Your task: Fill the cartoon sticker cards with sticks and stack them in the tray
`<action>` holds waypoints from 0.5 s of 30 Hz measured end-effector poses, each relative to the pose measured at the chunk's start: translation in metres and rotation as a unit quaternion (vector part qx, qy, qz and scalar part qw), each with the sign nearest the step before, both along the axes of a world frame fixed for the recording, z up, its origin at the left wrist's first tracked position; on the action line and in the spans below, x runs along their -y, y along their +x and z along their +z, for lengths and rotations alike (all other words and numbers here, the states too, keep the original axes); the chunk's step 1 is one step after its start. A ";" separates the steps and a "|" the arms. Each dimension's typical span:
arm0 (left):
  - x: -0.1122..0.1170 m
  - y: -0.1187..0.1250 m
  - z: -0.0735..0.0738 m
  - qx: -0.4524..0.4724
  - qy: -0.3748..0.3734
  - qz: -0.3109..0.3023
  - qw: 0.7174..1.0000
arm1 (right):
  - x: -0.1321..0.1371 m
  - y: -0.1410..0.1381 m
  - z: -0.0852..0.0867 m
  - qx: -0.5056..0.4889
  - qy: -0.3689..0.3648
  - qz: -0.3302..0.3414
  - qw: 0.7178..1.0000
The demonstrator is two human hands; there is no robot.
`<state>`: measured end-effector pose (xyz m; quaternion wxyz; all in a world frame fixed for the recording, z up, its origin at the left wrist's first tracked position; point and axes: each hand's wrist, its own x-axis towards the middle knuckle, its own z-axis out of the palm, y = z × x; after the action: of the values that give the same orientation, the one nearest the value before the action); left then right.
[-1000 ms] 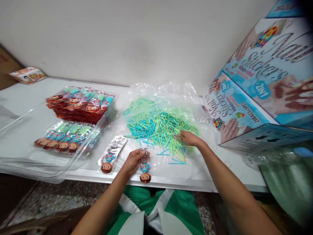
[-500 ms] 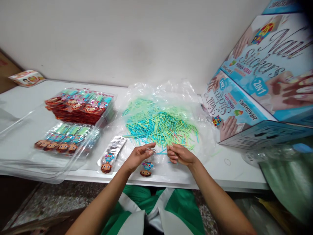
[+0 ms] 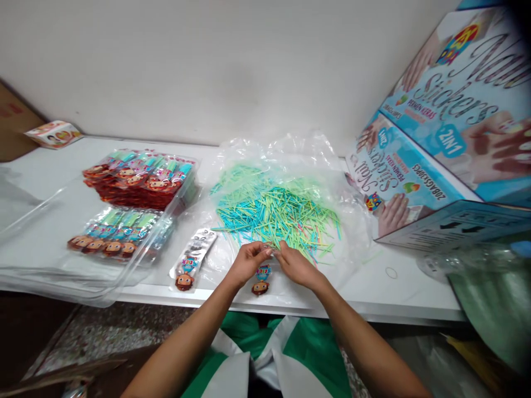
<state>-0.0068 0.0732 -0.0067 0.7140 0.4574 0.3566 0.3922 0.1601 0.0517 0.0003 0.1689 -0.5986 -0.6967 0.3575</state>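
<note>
My left hand (image 3: 249, 262) is closed, thumb and fingers pinching the upper end of a small plastic packet (image 3: 261, 281) with a cartoon head printed at its bottom. The packet hangs just over the table's front part. Against the left fingertips, my right hand (image 3: 295, 264) is closed too; whatever it pinches at the packet's top is hidden by the fingers. Right behind both hands spreads a loose heap of thin green and blue sticks (image 3: 274, 215), a few of them pink. A stack of flat silver-backed packets (image 3: 194, 258) lies to the left of my left hand.
Clear plastic sheeting (image 3: 352, 243) lies under and around the sticks. On the left, a clear plastic tray (image 3: 120, 284) holds rows of filled packets (image 3: 136, 179). Large Nail Stickers boxes (image 3: 418, 171) stand at right, near a rubber band (image 3: 391, 272) and a plastic bottle (image 3: 440, 262).
My right hand has moved left to meet my left hand at the packet's top. The blue stick that showed between the hands is now out of sight. The view has shifted slightly.
</note>
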 end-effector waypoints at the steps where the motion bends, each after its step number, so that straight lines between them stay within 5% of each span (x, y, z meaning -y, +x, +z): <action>1: 0.001 0.000 0.000 -0.003 -0.006 0.011 1.000 | 0.000 -0.003 -0.001 0.036 0.014 -0.013 0.999; 5: 0.005 0.000 -0.002 -0.009 -0.016 0.041 0.999 | 0.000 -0.008 -0.007 0.050 0.048 -0.026 0.997; 9: 0.010 -0.005 0.000 -0.001 -0.037 0.045 0.998 | -0.001 -0.007 -0.017 -0.029 0.067 -0.007 0.997; 15: 0.008 -0.025 0.014 0.005 -0.062 0.106 0.992 | 0.005 -0.015 -0.027 -0.183 0.057 -0.064 0.979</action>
<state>-0.0320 0.0652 0.0074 0.6969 0.3700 0.4232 0.4453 0.1454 0.0466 -0.0264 0.3500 -0.5559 -0.6336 0.4088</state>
